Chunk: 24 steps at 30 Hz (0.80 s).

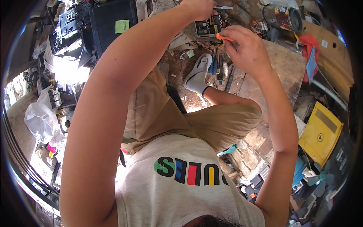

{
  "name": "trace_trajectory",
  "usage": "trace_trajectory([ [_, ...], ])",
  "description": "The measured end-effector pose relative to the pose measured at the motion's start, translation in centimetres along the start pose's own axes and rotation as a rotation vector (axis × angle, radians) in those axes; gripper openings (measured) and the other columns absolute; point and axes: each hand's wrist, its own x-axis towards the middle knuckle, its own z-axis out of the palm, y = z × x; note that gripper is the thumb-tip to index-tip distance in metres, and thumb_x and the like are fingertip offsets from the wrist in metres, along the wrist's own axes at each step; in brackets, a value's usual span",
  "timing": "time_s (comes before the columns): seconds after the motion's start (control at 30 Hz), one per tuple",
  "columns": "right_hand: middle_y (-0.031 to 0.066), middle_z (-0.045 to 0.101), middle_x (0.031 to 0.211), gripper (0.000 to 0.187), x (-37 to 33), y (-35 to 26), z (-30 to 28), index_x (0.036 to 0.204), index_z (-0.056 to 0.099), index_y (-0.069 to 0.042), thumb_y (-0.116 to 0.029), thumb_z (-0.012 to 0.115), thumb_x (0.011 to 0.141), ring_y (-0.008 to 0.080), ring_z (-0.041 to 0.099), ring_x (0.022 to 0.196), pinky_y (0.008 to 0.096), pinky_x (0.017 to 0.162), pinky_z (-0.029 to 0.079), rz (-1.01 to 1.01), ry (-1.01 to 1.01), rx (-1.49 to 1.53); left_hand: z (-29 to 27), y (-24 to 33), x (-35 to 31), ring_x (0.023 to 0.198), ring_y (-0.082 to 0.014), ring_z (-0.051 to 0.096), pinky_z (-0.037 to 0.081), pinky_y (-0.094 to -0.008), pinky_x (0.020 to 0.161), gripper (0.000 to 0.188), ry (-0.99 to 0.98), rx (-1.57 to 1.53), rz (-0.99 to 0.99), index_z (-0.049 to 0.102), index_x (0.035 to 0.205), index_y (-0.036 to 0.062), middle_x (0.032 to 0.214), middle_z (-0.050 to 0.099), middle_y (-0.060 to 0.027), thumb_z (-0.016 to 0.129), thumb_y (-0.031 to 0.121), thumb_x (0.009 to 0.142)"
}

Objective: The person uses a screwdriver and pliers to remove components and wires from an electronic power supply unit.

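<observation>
At the top edge, an open metal box with a circuit board carries black and silver electronic parts, with wires bunched below it. My left hand is closed at its far side, partly cut off by the picture's edge. A flat grey metal piece sticks out beside those fingers; whether they grip it is hard to see. My right hand pinches a slim orange tool, pointed toward the board's right side. The tool's tip is too small to make out.
Several hand tools lie beside my shoe. A wooden board lies at the right, with a can beyond it. A black case stands at the left; a yellow panel and a small fan are at the right.
</observation>
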Motion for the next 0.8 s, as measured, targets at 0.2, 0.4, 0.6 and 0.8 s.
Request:
trace_trajectory([
  [0.2,0.0099,0.068,0.095,0.014,-0.1,-0.5,0.6,0.093,0.068,-0.003,-0.003,0.065,0.079,0.0309,0.065,0.089,0.0401,0.079,0.054,-0.022,-0.023,-0.074,-0.3,0.1,-0.1,0.095,-0.0341,0.069,0.054,-0.0444,0.085,0.034,-0.041,-0.004,-0.010,0.072,0.092,0.0041,0.095,0.072,-0.0188,0.064,0.037,0.089],
  [0.4,0.0092,0.067,0.095,0.015,0.3,-0.9,0.6,0.092,0.068,-0.004,-0.002,0.065,0.078,0.0305,0.064,0.089,0.0396,0.080,0.054,-0.039,0.002,-0.114,-0.9,0.4,-0.4,0.097,-0.0337,0.069,0.054,-0.0432,0.086,0.032,-0.064,-0.023,-0.047,0.074,0.092,0.0047,0.098,0.071,-0.0191,0.065,0.035,0.088],
  [0.6,0.0090,0.067,0.095,0.016,0.6,-1.0,0.5,0.092,0.068,-0.004,-0.002,0.066,0.077,0.0302,0.065,0.088,0.0396,0.079,0.054,-0.045,-0.035,-0.135,-1.8,0.9,-0.7,0.098,-0.0334,0.069,0.055,-0.0431,0.087,0.032,-0.098,-0.077,-0.102,0.074,0.094,0.0043,0.099,0.072,-0.0192,0.065,0.034,0.088],
  [0.8,0.0088,0.067,0.096,0.018,0.8,-1.1,0.4,0.093,0.068,-0.004,-0.002,0.066,0.075,0.0304,0.064,0.089,0.0398,0.080,0.053,-0.079,-0.098,-0.158,-0.9,0.3,-0.4,0.097,-0.0325,0.070,0.055,-0.0421,0.086,0.032,-0.068,-0.051,-0.072,0.075,0.092,0.0031,0.097,0.072,-0.0194,0.064,0.033,0.088],
])
